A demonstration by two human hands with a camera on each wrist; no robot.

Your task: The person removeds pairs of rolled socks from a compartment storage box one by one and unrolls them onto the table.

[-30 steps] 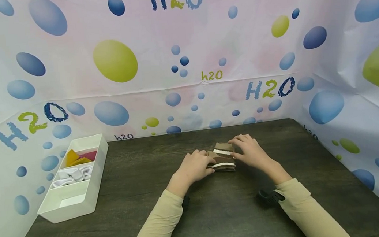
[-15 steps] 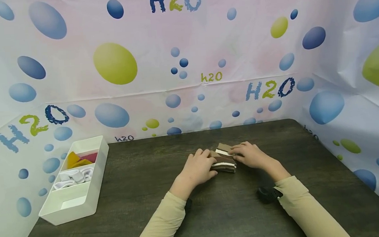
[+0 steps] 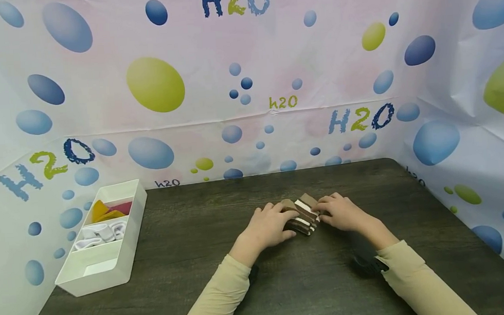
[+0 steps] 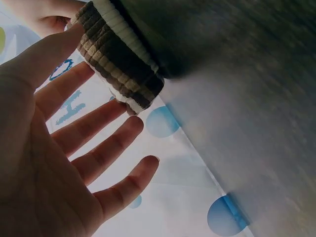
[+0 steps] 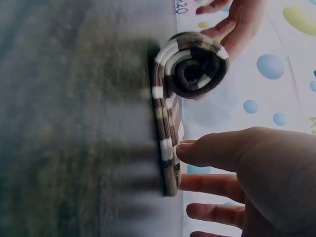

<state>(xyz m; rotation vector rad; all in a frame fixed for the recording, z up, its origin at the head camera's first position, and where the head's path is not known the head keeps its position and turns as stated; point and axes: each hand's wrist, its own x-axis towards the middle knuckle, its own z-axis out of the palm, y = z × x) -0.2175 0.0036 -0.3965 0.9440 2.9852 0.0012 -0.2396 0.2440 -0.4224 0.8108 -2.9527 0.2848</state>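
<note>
A brown and white striped ribbed knit piece (image 3: 306, 207) lies on the dark table between both hands. In the right wrist view its far end is wound into a spiral roll (image 5: 197, 64), and the rest lies flat; its exact kind cannot be told. My left hand (image 3: 267, 224) touches the roll with thumb and fingertips, its fingers fairly straight and spread, as the left wrist view shows of the hand (image 4: 74, 138). My right hand (image 3: 341, 212) rests thumb and index fingertips on the flat end; its other fingers (image 5: 215, 212) extend past the fabric.
At the left of the table (image 3: 189, 259) stands a white three-compartment tray (image 3: 131, 254). It holds yellow cloth (image 3: 102, 212) and dark red cloth (image 3: 123, 208) at the back, and white folded fabric (image 3: 99, 234) in the middle. A printed sheet (image 3: 211, 72) covers the walls behind.
Both hands have shifted slightly to the right and nearer. The striped knit piece between them has turned, and its stripes now run diagonally.
</note>
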